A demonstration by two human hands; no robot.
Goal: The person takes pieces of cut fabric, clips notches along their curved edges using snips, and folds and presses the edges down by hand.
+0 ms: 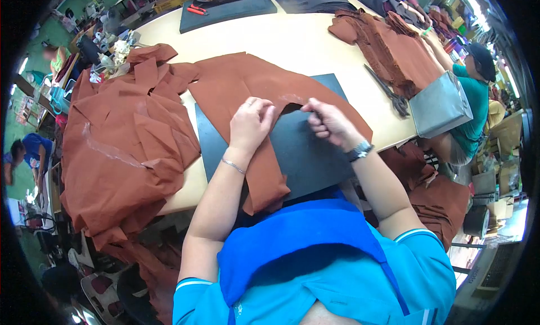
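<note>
Brown cloth panel: looks light, limp; best pinched near an edge.
Left hand: bent over panel; cannot tell whether gripping.
Right hand: curled closed, contents unclear.

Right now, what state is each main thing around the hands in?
Left hand: fingers bent, at the brown fabric piece.
Right hand: fingers curled; contents unclear.
Brown fabric piece: spread out, near end rumpled.
Dark board: flat, partly covered.
Fabric heap: crumpled, hanging over the table edge.
Black shears: lying flat, apparently closed.
Wristwatch: worn on right wrist.
</note>
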